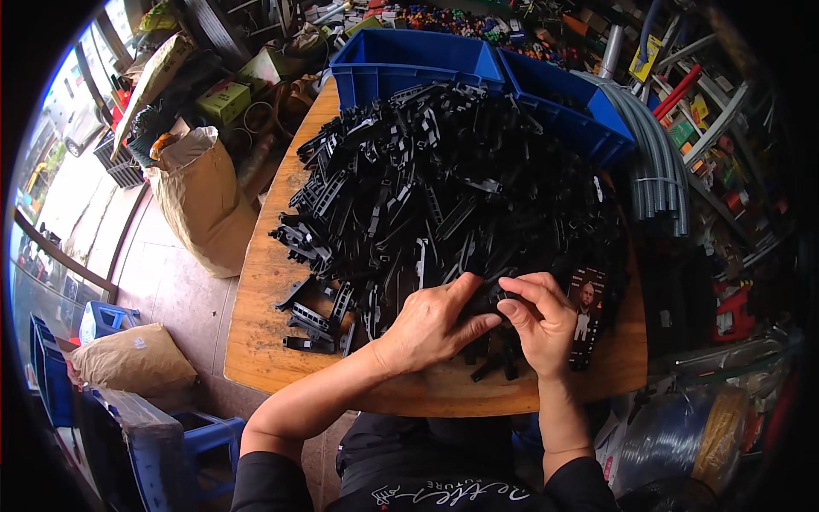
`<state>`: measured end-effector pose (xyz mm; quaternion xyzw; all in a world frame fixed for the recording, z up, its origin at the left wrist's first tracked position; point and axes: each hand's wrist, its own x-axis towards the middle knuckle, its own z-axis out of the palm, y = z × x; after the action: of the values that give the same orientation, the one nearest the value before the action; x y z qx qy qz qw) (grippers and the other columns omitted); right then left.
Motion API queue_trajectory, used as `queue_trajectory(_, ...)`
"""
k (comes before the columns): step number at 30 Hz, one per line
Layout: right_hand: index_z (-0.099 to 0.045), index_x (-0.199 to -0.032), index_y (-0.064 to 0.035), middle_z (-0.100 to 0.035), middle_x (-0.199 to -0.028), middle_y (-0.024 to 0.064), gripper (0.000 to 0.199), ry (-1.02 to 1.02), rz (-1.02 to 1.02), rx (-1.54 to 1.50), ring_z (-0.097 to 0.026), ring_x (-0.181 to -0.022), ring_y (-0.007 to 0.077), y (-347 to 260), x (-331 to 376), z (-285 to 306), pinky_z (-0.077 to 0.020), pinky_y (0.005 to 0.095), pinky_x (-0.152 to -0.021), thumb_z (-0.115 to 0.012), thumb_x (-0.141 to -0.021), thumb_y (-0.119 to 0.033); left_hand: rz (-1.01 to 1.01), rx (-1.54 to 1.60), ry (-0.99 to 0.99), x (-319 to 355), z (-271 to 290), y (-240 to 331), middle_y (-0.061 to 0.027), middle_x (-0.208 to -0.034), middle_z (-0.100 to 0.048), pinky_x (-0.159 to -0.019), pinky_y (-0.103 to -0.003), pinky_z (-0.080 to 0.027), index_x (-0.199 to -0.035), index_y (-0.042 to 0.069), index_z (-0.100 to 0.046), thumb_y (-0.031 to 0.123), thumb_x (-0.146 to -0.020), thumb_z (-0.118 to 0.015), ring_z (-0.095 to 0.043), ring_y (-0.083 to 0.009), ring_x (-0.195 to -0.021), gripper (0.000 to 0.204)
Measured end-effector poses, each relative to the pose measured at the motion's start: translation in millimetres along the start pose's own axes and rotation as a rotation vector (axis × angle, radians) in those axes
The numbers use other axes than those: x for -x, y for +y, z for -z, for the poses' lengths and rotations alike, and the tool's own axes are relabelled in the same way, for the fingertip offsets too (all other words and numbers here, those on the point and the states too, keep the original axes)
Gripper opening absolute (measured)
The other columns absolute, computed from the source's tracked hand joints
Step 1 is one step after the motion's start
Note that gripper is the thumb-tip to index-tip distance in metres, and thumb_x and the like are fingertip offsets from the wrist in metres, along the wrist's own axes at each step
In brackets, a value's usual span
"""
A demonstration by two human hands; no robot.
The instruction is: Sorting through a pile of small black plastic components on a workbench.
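A small black plastic part is held between my two hands, just above the near side of a wooden table. My left hand grips it with thumb and fingers. The fingertips of my right hand pinch its other end; the part's exact shape is hidden by the fingers. Beyond my hands lies a large heap of black plastic parts, some slotted like ladders. A few loose black parts rest below my hands near the table edge. Beside my right hand is a phone with its screen lit.
Two blue bins stand behind the heap; the right-hand blue bin is angled. Coiled grey hose hangs at the right. Left of the table are a paper sack, a brown package and a blue plastic stool.
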<state>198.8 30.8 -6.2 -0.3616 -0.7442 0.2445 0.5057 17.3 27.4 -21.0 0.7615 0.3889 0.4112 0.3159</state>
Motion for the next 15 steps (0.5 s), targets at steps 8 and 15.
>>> queue_trajectory(8, -0.058, -0.112, -0.0002, -0.061, -0.089, 0.0059, 0.038, 0.039, -0.017, 0.056, -0.059, -0.075, 0.0143, 1, 2, -5, -0.0502, 0.0244, -0.067, -0.073, -0.079, -0.01, -0.051, -0.162, 0.081, 2, -1, 0, -0.0146, -0.063, -0.056, -0.047, -0.037, -0.044, -0.096, 0.0, -0.049, 0.02, -0.083, -0.069, -0.058, -0.0327, -0.056, 0.031)
queue_trajectory(15, -0.053, -0.108, 0.0006, -0.059, -0.084, 0.0009, 0.04, -0.159, -0.297, -0.321, -0.055, -0.073, 0.0061, 0, 6, 9, -0.0465, 0.0195, -0.066, -0.072, -0.082, -0.023, -0.128, -0.034, 0.049, 7, -2, 1, -0.0129, -0.063, -0.056, -0.046, -0.034, -0.044, -0.095, 0.001, -0.053, 0.019, -0.082, -0.069, -0.059, -0.0293, -0.053, 0.028)
